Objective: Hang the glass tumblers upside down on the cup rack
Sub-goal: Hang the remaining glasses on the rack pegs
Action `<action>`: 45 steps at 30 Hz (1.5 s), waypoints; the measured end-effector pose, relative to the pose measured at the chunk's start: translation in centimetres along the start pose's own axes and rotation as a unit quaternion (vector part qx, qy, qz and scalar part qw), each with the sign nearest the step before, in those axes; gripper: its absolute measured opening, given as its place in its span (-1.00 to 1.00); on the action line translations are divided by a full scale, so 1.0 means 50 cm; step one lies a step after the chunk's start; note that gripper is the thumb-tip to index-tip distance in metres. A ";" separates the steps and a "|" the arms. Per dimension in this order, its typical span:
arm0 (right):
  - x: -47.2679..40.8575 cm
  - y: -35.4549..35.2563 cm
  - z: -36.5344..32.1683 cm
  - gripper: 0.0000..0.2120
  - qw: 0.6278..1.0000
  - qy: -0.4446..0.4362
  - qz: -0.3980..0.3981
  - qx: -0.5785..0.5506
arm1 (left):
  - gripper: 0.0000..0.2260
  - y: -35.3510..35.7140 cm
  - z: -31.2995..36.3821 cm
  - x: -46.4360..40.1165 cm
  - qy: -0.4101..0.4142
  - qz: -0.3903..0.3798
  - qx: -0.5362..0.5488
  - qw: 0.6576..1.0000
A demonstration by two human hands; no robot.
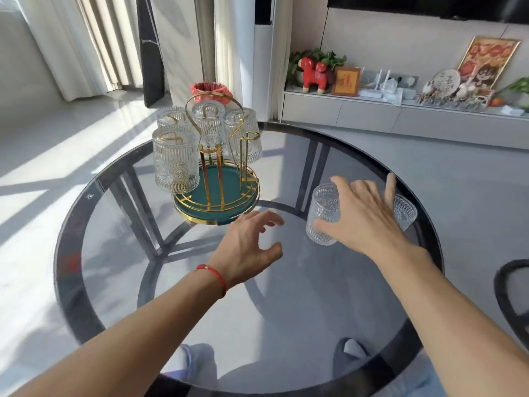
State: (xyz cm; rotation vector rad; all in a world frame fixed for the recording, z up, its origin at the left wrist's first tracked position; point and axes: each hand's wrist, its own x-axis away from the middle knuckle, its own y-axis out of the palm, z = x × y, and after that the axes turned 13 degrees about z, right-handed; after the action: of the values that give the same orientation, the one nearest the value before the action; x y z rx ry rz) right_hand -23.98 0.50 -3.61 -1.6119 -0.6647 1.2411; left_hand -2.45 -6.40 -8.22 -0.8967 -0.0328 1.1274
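Note:
A gold wire cup rack (217, 156) with a green round tray stands at the far left of the glass table. Several ribbed glass tumblers (175, 160) hang upside down on its arms. Two more tumblers stand upright on the table at the right: a near tumbler (323, 214) and a far tumbler (405, 212), partly hidden by my hand. My right hand (362, 213) is spread open over the near tumbler, thumb against its side, fingers not closed. My left hand (249, 247) hovers open above the table in front of the rack, holding nothing.
The round smoked-glass table (200, 310) has a dark rim and dark legs below. A low white cabinet (372, 110) with ornaments runs along the back wall. A dark chair edge (512, 296) shows at the right. My feet show through the glass.

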 end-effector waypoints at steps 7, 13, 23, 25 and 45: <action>0.021 -0.007 -0.016 -0.14 0.991 -0.030 -0.003 -0.127 | -0.45 0.008 0.007 0.008 -0.022 -0.034 0.033 0.999; 0.052 -0.014 -0.060 -0.14 0.966 -0.074 -0.031 -0.248 | -0.17 0.006 0.015 0.013 -0.020 -0.042 0.103 0.994; 0.055 -0.009 -0.079 -0.47 0.807 0.117 -0.152 -0.559 | -0.21 -0.035 0.024 0.001 -0.231 0.076 0.250 0.937; 0.056 0.005 -0.096 -0.59 0.771 0.183 -0.174 -0.584 | -0.25 -0.046 0.031 -0.004 -0.295 0.094 0.385 0.869; -0.095 -0.067 -0.137 -0.44 0.602 0.356 0.142 -0.701 | -0.45 -0.041 -0.079 -0.006 -0.024 0.065 -0.280 0.957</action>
State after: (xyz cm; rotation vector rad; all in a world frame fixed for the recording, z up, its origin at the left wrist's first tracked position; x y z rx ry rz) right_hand -18.74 -4.66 1.55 -3.3206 -0.8897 -0.1795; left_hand 0.75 -9.26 -9.42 -1.3896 -0.3521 1.2886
